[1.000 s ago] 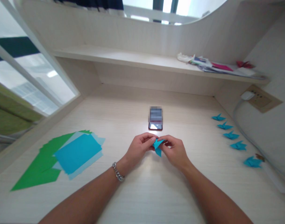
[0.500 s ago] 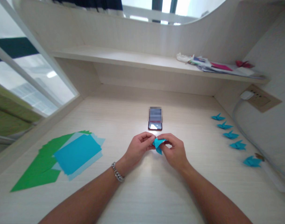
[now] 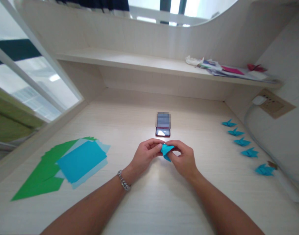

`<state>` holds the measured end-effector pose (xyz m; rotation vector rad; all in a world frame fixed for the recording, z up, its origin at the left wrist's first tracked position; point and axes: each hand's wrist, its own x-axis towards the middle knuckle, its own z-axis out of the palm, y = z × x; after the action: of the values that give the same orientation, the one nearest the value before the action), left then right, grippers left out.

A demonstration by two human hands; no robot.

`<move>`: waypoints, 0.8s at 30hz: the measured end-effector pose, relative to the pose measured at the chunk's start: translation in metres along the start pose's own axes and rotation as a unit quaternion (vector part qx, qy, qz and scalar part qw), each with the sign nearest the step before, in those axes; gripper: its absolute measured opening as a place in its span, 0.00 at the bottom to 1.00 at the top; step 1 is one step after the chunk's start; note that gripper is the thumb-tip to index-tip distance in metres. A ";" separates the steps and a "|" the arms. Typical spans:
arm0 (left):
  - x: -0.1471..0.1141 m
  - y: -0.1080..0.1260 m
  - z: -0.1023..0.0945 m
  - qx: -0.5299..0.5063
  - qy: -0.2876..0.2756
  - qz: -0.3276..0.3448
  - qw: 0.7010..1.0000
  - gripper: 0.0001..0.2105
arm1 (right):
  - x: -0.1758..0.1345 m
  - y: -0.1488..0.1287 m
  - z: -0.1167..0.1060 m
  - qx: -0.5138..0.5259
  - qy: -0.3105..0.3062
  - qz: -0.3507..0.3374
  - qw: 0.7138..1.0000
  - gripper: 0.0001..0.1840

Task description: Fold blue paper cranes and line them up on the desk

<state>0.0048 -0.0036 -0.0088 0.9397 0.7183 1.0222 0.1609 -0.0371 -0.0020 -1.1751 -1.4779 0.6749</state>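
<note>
A small folded piece of blue origami paper (image 3: 167,150) is held between both hands, low over the desk, with one pointed flap hanging down. My left hand (image 3: 147,152) pinches its left edge between thumb and fingers; a chain bracelet is on that wrist. My right hand (image 3: 182,155) grips it from the right, the thumb below and the index finger along the top. Part of the folded paper is hidden by the fingers. Just beyond the hands lies a phone (image 3: 163,131), its upper part blurred out.
Several blue paper cranes (image 3: 242,141) stand in a row on the right, by a white cable (image 3: 245,114) and wall socket (image 3: 274,102). Blue sheets (image 3: 82,161) overlap green sheets (image 3: 39,182) on the left. A shelf (image 3: 139,62) with papers (image 3: 229,69) spans the back.
Both hands stay in nearly the same place. The hanging flap of the blue paper has shifted slightly, and the right fingers have moved a little.
</note>
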 end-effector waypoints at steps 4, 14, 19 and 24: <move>-0.001 -0.002 -0.001 0.036 -0.014 0.010 0.999 0.10 | 0.001 0.004 0.001 0.050 0.005 0.066 0.997 0.09; 0.000 -0.002 -0.002 0.107 -0.032 0.023 0.993 0.12 | 0.007 0.011 0.000 0.124 -0.031 0.146 0.981 0.08; 0.001 -0.002 -0.001 0.119 -0.013 0.019 0.993 0.12 | 0.012 0.010 -0.004 0.159 -0.066 0.168 0.971 0.09; 0.002 -0.002 0.000 0.111 0.002 0.013 0.994 0.12 | 0.012 0.010 -0.005 0.209 -0.077 0.209 0.952 0.13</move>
<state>0.0059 -0.0016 -0.0106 1.1416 0.8367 0.9799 0.1692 -0.0230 -0.0052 -1.1231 -1.1331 1.3255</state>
